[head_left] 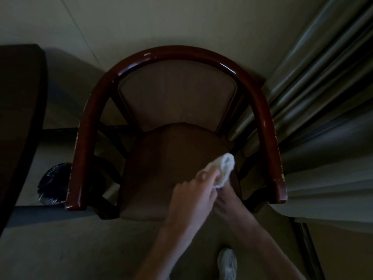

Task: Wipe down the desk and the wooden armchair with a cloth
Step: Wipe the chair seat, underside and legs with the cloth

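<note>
From my station I log the left forearm [171,239] and right forearm [262,243], both bare up to the frame edge. The left hand [193,197] and right hand [226,201] are uncovered. The feed is dim, so finer detail on the fingers is not legible. One foot wears a white sneaker [228,263] with grey-shaded panels, its front blurred.

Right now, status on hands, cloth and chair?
Left hand pinches cloth over the armchair seat. Right hand just below the cloth, grip too dark to tell. Curtain close beside the armchair's right arm.
</note>
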